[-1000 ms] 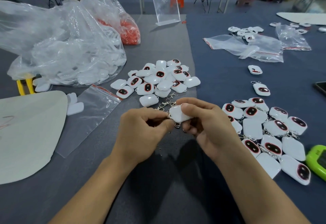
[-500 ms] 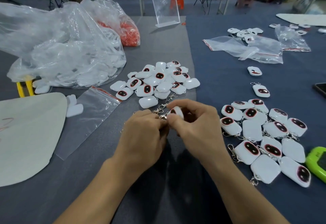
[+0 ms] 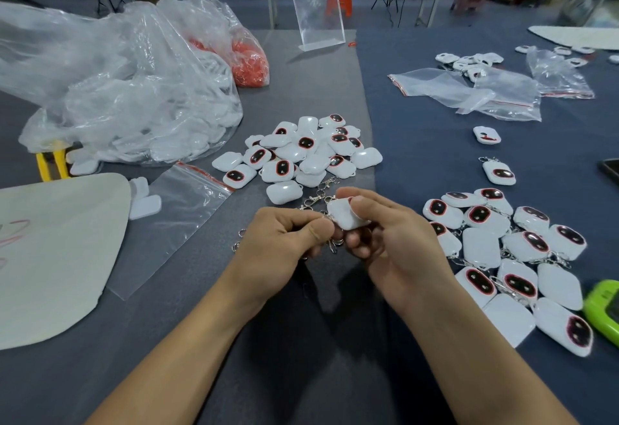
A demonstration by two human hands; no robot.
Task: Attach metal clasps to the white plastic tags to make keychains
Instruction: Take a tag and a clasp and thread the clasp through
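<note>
1. The right hand grips a white rounded plastic tag, thumb on top and fingers beneath. It is lifted just above the dark grey tabletop, plain side up. One corner is turned toward the other hand, I'd guess so that the loop there is easy to reach.
2. The left hand is curled tight, thumb and forefinger pinching a small silver metal clasp right against that corner. Its ring hangs down between the two hands. I cannot tell whether the ring has gone through the loop, because fingers hide the joint.
3. A few loose silver clasps lie just beyond the hands, near enough to pick up without stretching.
4. Behind them sits a heap of bare white tags, some showing a dark, red-rimmed face. This looks like the supply, kept straight ahead.
5. To the right, well apart from that heap, the finished keychains spread out with chains attached. That probably keeps done and undone pieces from mixing.
6. A big crumpled clear plastic bag holding more white pieces waits at the far left.
</note>
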